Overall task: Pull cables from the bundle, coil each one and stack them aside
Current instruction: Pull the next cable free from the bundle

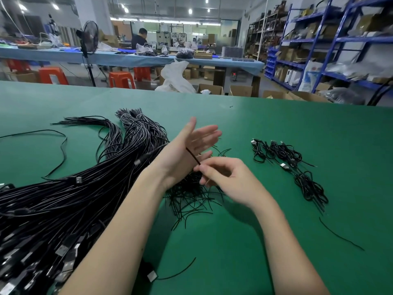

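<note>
A big bundle of black USB cables [70, 194] lies across the left of the green table [276, 128], plugs toward me. My left hand [191, 145] is raised above the table's middle, fingers straight and spread, with a thin black tie [192, 155] running across its palm side. My right hand [225, 177] pinches the lower end of that tie between thumb and fingers. Under both hands sits a loose heap of short black ties [191, 199]. Several coiled cables [287, 165] lie stacked in a row to the right.
One loose cable [55, 145] curls at the far left. A stray tie [340, 235] lies at the right, and a USB plug with its lead [153, 275] near the front edge. Behind the table stand orange stools, cardboard boxes and blue shelving.
</note>
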